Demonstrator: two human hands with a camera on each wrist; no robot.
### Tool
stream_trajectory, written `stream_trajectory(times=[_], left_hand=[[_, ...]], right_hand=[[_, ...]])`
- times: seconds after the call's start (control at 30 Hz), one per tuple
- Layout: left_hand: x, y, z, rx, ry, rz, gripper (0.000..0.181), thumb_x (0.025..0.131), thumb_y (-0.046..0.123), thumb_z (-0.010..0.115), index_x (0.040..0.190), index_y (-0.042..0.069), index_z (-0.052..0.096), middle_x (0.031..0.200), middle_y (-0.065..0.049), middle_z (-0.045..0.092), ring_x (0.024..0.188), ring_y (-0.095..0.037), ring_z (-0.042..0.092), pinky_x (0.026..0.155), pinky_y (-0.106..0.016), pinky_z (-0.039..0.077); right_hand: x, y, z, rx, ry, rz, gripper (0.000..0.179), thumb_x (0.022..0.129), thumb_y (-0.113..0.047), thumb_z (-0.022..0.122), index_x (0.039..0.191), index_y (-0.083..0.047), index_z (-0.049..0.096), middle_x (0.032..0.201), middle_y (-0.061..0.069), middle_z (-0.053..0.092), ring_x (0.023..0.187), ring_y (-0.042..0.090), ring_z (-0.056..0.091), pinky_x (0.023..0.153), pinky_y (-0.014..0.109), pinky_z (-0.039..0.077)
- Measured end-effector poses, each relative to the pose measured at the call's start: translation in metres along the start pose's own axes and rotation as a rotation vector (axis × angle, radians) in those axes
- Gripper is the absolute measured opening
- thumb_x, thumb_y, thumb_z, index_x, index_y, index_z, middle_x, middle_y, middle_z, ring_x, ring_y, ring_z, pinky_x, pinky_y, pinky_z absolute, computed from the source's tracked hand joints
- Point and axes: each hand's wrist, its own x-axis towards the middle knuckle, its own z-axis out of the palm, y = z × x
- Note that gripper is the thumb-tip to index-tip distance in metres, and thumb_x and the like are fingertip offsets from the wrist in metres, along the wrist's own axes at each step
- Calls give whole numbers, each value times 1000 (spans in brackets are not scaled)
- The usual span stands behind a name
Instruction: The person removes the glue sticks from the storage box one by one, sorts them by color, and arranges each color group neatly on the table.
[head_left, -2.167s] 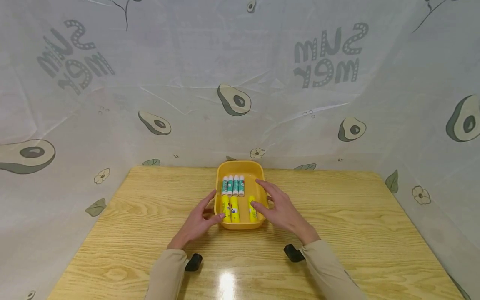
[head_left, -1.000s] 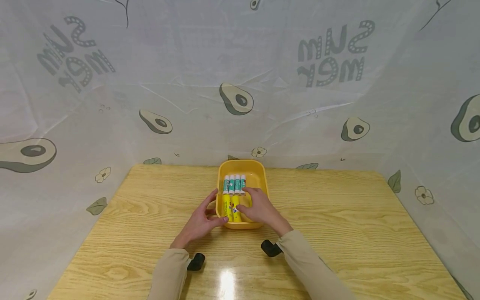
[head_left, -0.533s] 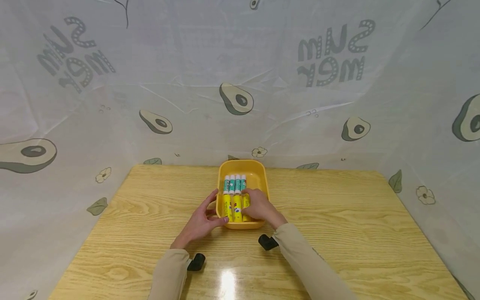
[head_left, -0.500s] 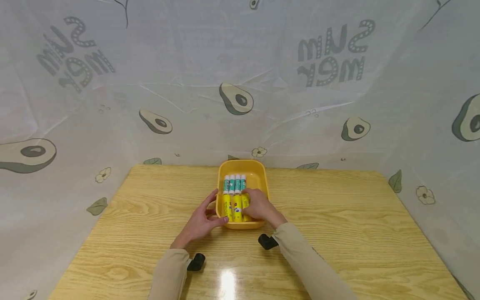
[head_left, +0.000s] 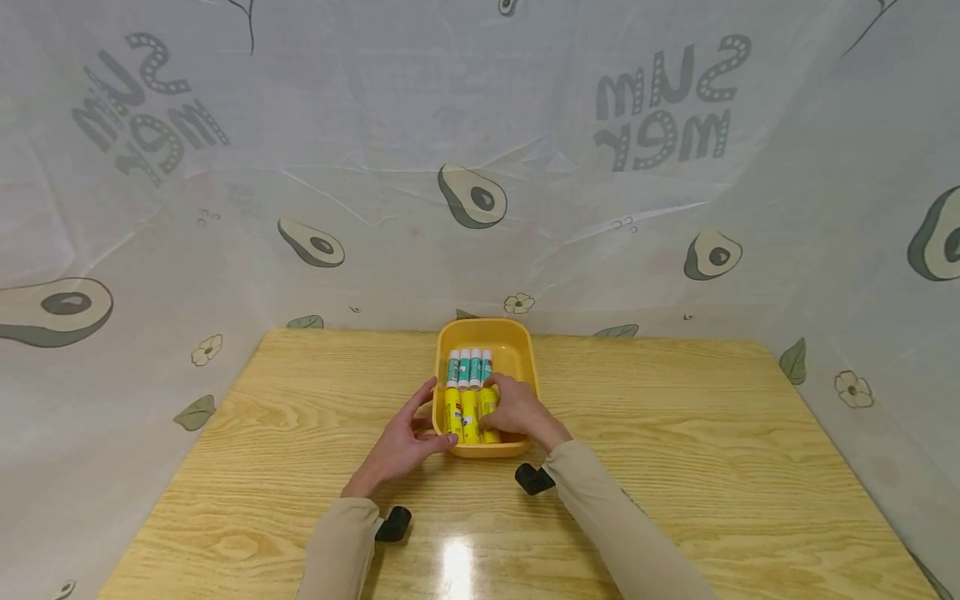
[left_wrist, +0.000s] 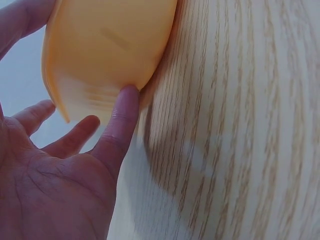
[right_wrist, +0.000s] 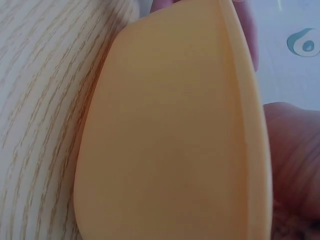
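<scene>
Two sizes of glue stick lie in a yellow tray [head_left: 517, 451]. A row of several small green-and-white glue sticks [head_left: 476, 369] is in its far left part. Nearer, three larger yellow glue sticks [head_left: 453, 408] lie side by side. My right hand [head_left: 521, 412] reaches in over the right rim and pinches the rightmost yellow glue stick [head_left: 488, 402] between thumb and index finger. The left hand [head_left: 397, 442] holds the tray's front left corner, thumb over the rim. In the left wrist view its fingers spread against the outer wall, one fingertip [left_wrist: 129, 95] pressing low down.
The tray stands near the back edge of a wooden table [head_left: 660, 433]. A pale sheet printed with avocados [head_left: 360, 167] hangs behind and at both sides. In the right wrist view, the tray's outer wall [right_wrist: 165, 130] fills most of the picture.
The right hand has moved left from the tray's right rim. The rightmost yellow glue stick has slid left against the other two. The left hand has stayed on the tray.
</scene>
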Motion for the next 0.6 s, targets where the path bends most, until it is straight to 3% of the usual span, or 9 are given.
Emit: stream_trajectory(times=[0.33, 0.6], left_hand=[[1, 1, 1, -5, -8, 17, 93, 90, 26, 80, 165, 28, 23, 168, -12, 27, 133, -39, 57, 101, -41, 56], [2, 0, 3, -11, -2, 17, 94, 90, 25, 80, 165, 27, 23, 166, -11, 32, 130, -37, 59, 99, -40, 57]], right_hand=[[0, 2, -2, 180, 11, -6, 63, 81, -9, 81, 138, -7, 55, 91, 9, 59, 77, 20, 55, 64, 27, 45], [-6, 7, -5, 362, 38, -23, 60, 84, -10, 80, 139, -12, 55, 104, 12, 61, 79, 21, 60, 65, 26, 53]])
